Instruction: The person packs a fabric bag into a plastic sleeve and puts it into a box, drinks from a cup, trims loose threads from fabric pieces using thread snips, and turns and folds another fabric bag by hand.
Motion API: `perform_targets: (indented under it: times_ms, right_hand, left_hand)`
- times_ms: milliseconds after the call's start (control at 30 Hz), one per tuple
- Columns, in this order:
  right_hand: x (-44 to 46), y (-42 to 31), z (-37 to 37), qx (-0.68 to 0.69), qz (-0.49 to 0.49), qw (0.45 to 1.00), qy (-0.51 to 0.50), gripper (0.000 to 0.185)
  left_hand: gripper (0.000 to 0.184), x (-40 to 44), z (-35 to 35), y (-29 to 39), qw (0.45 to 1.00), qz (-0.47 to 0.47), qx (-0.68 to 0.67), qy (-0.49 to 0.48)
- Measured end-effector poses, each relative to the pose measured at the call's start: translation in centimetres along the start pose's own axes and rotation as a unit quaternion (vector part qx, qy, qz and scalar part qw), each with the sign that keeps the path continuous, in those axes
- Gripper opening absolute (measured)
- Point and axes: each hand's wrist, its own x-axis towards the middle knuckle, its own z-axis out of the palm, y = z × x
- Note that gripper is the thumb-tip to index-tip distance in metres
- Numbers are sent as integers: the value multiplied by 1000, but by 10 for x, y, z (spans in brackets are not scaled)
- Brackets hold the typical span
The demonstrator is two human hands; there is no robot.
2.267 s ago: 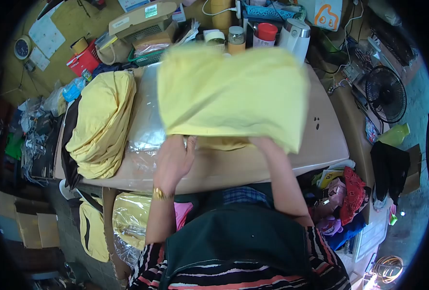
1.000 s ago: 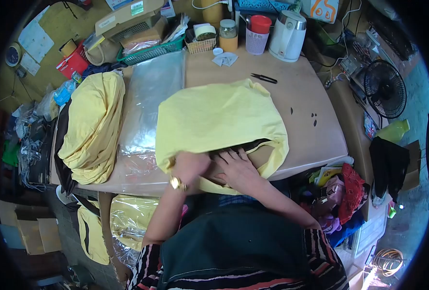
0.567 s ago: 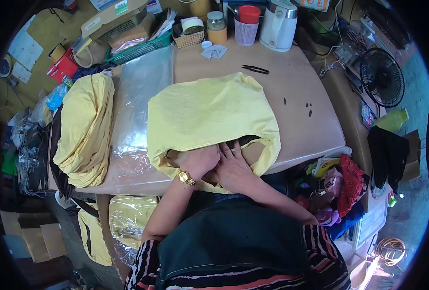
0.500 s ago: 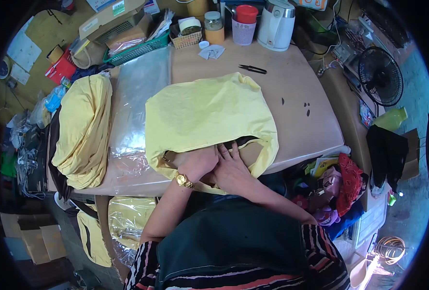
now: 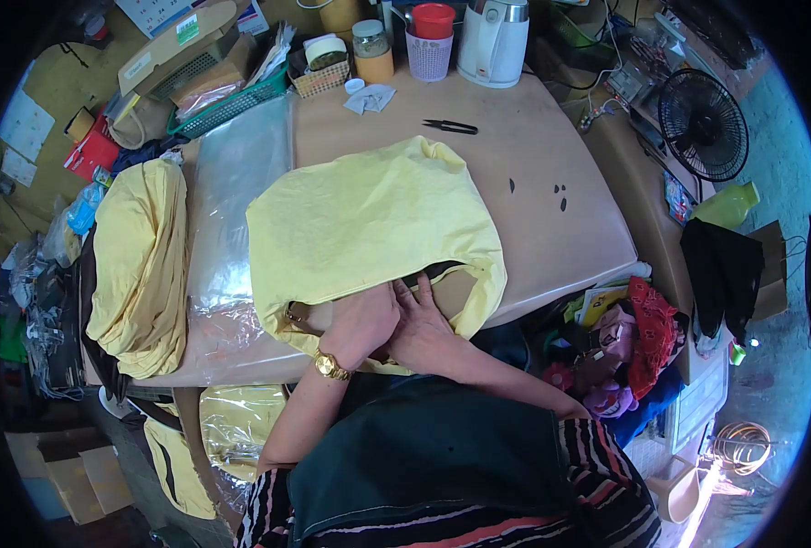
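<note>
head view, yellow bag (image 5: 369, 219), hands (image 5: 366, 321) apparently partly inside

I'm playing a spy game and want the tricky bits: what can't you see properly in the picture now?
All in the head view:
- Left hand: its fingertips are tucked out of sight beneath it, so I can't tell what they grip.
- Yellow cloth: its top layer hides most of what is underneath.
- Gold watch: dial too small to tell the time.
- Calendar: top cut off by the picture's upper edge.
</note>
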Motion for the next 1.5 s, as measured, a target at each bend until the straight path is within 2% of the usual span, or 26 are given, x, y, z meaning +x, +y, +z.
perform_targets:
  times_ms: [100, 167, 200, 267, 333, 400, 500, 633, 667, 700, 733, 767, 833, 867, 933, 1000, 1033, 1067, 1100, 1133, 1167, 1200, 1233, 1300, 1367, 1500]
  right_hand:
    - [2, -2, 3, 24, -5, 999, 28, 64]
    - [5, -2, 0, 39, 6, 999, 33, 63]
    - [5, -3, -2, 46, 12, 999, 17, 63]
    - [3, -6, -1, 53, 16, 998, -5, 62]
    - [1, -8, 2, 48, 5, 997, 58, 64]
    - [2, -5, -1, 35, 9, 998, 42, 66]
    - [3, -3, -2, 40, 19, 999, 25, 69]
    - [1, 11, -14, 78, 20, 997, -19, 76]
    - [6, 16, -29, 35, 39, 985, -162, 79]
    - [4, 22, -28, 38, 30, 985, -165, 79]
    - [0, 27, -25, 47, 11, 992, -114, 79]
    - [-4, 31, -23, 57, -8, 996, -64, 78]
    - [-6, 33, -24, 69, -39, 996, -31, 75]
    - [-5, 34, -28, 75, -28, 995, -51, 73]
    - [2, 48, -35, 92, 9, 988, -124, 66]
    - [4, 74, -25, 51, 1, 999, 13, 53]
    - [8, 82, -41, 103, 40, 993, -50, 46]
    - [13, 88, -56, 154, 81, 978, -112, 41]
    - [16, 95, -57, 155, 78, 978, -116, 41]
    - [18, 101, -57, 98, 81, 989, -71, 36]
    - [18, 104, -57, 40, 85, 995, -25, 32]
    - [16, 96, -58, 55, 29, 993, 104, 27]
    - [15, 82, -65, 53, 30, 993, 102, 27]
    - [13, 45, -77, 236, 12, 965, 114, 23]
    - [5, 10, -68, 343, 46, 933, 99, 24]
    - [3, -21, -38, 432, 63, 892, 115, 33]
  left_hand:
    - [35, 8, 13, -15, 996, 22, 79, 21]
    - [34, 29, 32, -42, 973, 142, 78, 161]
    - [34, 42, 33, -49, 964, 161, 87, 194]
    - [33, 67, 31, -54, 954, 160, 105, 233]
    - [33, 86, 28, -54, 954, 139, 115, 240]
    - [32, 98, 27, -51, 955, 126, 122, 241]
    - [32, 96, 24, -44, 966, 122, 123, 194]
    - [31, 21, 1, -15, 990, 115, 53, -69]
    - [28, -4, 7, -14, 989, 145, -6, 3]
    - [25, -29, 12, -12, 979, 181, -59, 74]
    - [24, -45, 7, -16, 958, 219, -34, 179]
    - [24, -52, 7, -28, 961, 207, -31, 180]
    - [31, -61, 12, -61, 939, 28, 68, 336]
    - [36, -63, 21, -79, 932, -12, 47, 359]
    - [36, -71, 21, -92, 933, -29, 13, 358]
    - [39, -81, 10, -95, 931, -46, -63, 357]
    - [39, -85, 4, -94, 930, -53, -63, 357]
    - [38, -89, -2, -95, 951, -74, -107, 282]
    - [37, -93, -5, -96, 963, -93, -151, 203]
    - [31, -94, -2, -94, 958, -39, -156, 239]
    - [31, -93, 0, -91, 957, -41, -157, 239]
    - [27, -91, 2, -87, 953, -39, -193, 230]
    - [24, -89, 3, -82, 947, -36, -229, 220]
    - [21, -89, 0, -71, 946, -28, -241, 214]
    - [18, -90, 1, -64, 941, -29, -284, 182]
    - [13, -88, 14, -59, 914, -10, -354, 198]
